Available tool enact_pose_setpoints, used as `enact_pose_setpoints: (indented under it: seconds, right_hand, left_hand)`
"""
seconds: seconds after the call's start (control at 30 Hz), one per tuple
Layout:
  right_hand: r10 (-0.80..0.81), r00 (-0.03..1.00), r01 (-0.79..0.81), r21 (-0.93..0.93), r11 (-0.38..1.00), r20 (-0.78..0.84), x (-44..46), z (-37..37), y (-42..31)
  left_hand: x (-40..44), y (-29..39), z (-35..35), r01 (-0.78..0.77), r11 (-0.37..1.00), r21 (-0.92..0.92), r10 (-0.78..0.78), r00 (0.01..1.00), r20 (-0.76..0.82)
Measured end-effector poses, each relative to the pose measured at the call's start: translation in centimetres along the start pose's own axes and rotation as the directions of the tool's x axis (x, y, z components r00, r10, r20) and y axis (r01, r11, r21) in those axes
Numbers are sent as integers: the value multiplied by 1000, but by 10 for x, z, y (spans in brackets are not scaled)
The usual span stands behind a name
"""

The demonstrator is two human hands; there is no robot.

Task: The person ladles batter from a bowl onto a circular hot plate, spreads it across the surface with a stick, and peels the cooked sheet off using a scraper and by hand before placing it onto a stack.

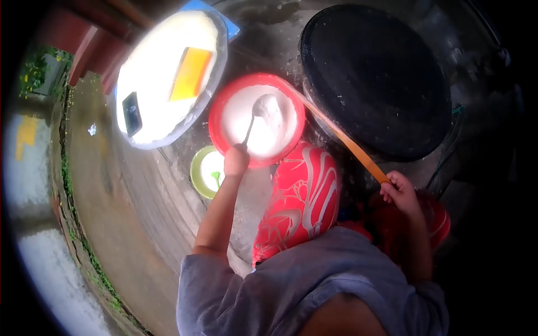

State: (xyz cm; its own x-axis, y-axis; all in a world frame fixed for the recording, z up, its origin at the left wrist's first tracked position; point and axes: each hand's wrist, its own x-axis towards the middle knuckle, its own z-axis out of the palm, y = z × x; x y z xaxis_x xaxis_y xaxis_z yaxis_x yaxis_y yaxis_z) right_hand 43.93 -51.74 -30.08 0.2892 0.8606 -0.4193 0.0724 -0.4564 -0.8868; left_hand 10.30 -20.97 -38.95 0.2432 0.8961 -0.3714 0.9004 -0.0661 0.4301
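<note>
My left hand curls around a grey, round-bowled ladle, apparently stirring or scooping white liquid in the round red basin; my right hand grips a long, flat orange stick. Lifting calls for a level ladle.

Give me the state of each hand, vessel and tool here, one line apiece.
Left hand: closed on the ladle.
Right hand: closed on the orange strip.
Ladle: held; its head in or just over the white mixture.
Orange strip: held slanting, near end gripped.
Red bowl: uncovered, holding white mixture.
Green bowl: uncovered, white contents, green utensil inside.
Black disc: set down, unheld.
</note>
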Motion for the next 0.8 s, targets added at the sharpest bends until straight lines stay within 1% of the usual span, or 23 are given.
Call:
enact_pose_setpoints:
  seconds: [0.07, 0.1, 0.13, 0.2, 0.23, 0.27, 0.3, 0.33, 0.4, 0.43, 0.47, 0.5, 0.53, 0.57, 0.6, 0.63, 0.67, 0.7, 0.73, 0.77, 0.8]
  right_hand:
    - [-3, 1000, 3, 34, 999, 4, 0, -1, -7]
    - [-5, 1000, 5, 68, 998, 5, 0, -1, -10]
    - [-6, 1000, 5, 66, 998, 7, 0, -2, -10]
    - [23, 999, -21, 91, 996, -22, 3, -2, -10]
    - [-39, 998, 40, 30, 999, -43, 4, -4, 4]
    - [-33, 999, 35, 33, 999, -42, 3, -2, -2]
    - [45, 998, -41, 61, 997, -53, 1, 2, -14]
    - [122, 991, -116, 89, 989, -62, -1, 4, -20]
    - [130, 989, -122, 119, 985, -69, -1, 3, -16]
    - [133, 988, -120, 146, 982, -80, 0, 2, -16]
    - [133, 987, -119, 148, 982, -86, 0, 4, -19]
    - [125, 989, -114, 127, 985, -78, 0, 6, -26]
    - [116, 991, -109, 106, 988, -67, 1, 8, -30]
    - [115, 991, -108, 104, 989, -66, 1, 6, -24]
    - [31, 998, -29, 41, 999, -51, 2, 2, -14]
    - [-50, 998, 49, -19, 999, -31, 3, 1, -8]
    - [-48, 998, 47, -17, 999, -31, 3, 3, -10]
    - [26, 997, -21, 73, 997, -67, 1, 5, -14]
    - [100, 990, -84, 163, 983, -96, 1, 6, -16]
    - [100, 990, -84, 163, 983, -96, 1, 6, -16]
    - [88, 993, -74, 175, 982, -78, 1, 7, -15]
  left_hand:
    - [6, 16, 11, 96, 994, -51, -104, 978, -183]
    - [14, 1, 37, 75, 996, 54, -67, 988, -136]
    - [13, -8, 51, 55, 990, 127, -54, 998, -15]
    - [-3, -23, 37, 15, 989, 144, -29, 996, 89]
    - [-15, -23, 15, -14, 993, 121, 3, 996, 90]
    - [-26, -24, -7, -42, 994, 99, 33, 995, 95]
    - [-30, -30, -18, -18, 990, 143, 8, 997, 71]
    - [-36, -30, -22, 29, 988, 149, -27, 1000, -13]
    - [-33, -35, 6, 90, 968, 233, -89, 996, -12]
    - [-27, -46, 36, 5, 979, 204, -5, 1000, 2]
    - [-17, -47, 62, 32, 999, 16, -33, 995, 90]
    - [-14, -31, 56, 244, 897, -370, -125, 940, 317]
    - [-11, -20, 44, 527, 564, -635, -147, 821, 551]
    - [-14, -12, 27, 634, 351, -689, -98, 757, 646]
    - [-21, -7, 9, 664, 228, -712, -52, 739, 672]
    - [-29, 0, -10, 648, 195, -737, -37, 755, 654]
    - [-36, 7, -24, 560, 253, -789, -84, 825, 559]
    - [-38, 0, -24, 432, 425, -796, -117, 898, 425]
    - [-40, -7, -22, 294, 585, -756, -121, 953, 277]
    - [-44, -11, -12, -23, 911, -411, 21, 1000, -9]
    - [-46, -12, -3, -265, 959, 103, 281, 940, -192]
